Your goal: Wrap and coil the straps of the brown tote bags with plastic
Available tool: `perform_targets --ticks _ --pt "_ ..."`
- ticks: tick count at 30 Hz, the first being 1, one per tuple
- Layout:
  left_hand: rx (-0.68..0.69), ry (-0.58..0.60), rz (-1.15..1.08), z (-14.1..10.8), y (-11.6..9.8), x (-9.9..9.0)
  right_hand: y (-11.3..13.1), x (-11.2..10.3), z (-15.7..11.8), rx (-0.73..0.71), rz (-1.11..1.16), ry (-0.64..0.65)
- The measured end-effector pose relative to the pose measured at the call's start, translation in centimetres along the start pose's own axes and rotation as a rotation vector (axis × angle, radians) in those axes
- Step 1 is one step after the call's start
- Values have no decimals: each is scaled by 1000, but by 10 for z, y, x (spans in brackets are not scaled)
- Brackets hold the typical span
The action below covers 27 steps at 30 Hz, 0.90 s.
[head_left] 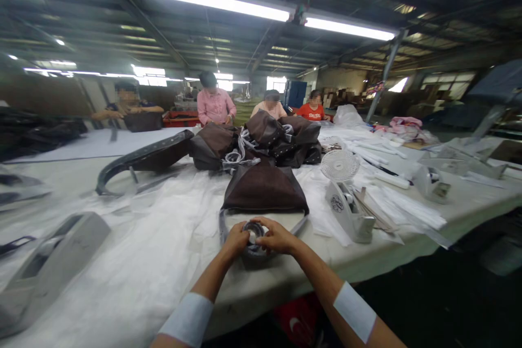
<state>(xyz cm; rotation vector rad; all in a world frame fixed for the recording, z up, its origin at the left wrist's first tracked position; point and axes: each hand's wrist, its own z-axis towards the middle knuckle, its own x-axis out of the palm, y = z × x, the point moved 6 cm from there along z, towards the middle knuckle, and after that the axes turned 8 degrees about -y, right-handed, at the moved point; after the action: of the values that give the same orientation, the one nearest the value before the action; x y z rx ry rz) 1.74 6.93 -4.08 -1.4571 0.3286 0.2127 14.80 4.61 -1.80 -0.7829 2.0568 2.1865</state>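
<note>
A dark brown handbag lies on the table straight in front of me, its strap looped towards me and looking wrapped in pale film. At the near end of that loop, both hands grip a dark ring-shaped coil. My left hand pinches its left side with closed fingers. On the opposite side, my right hand curls its thumb and fingers around the rim. Whether the coil is part of the strap I cannot tell.
Behind the handbag rises a pile of brown bags. Tape dispensers stand right and left, beside white plastic sheets. A round clear basket-like item is at the right. Several people work across the table.
</note>
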Motion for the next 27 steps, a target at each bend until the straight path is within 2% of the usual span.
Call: perform_targets --ticks 1,4,7,12,15,19,24,27 --pt "-3 20 -3 3 0 2 4 -2 0 -66 -100 10" --pt "-13 90 -6 9 3 7 13 -6 -2 -264 -588 19" --pt "-16 88 30 11 5 5 17 -6 -3 -318 -863 20" --pt "4 -65 178 2 2 -4 22 -1 -6 -300 -1013 -14" --pt "29 -101 275 -11 -3 -2 25 3 -3 -268 -1093 -57" --pt "121 -33 377 -28 -15 -8 28 7 8 -222 -1149 -90" --pt "414 39 823 -34 -35 -51 29 4 20 -172 -1136 -111" --pt "523 145 1063 -30 -32 -70 31 0 21 -147 -1114 -117"
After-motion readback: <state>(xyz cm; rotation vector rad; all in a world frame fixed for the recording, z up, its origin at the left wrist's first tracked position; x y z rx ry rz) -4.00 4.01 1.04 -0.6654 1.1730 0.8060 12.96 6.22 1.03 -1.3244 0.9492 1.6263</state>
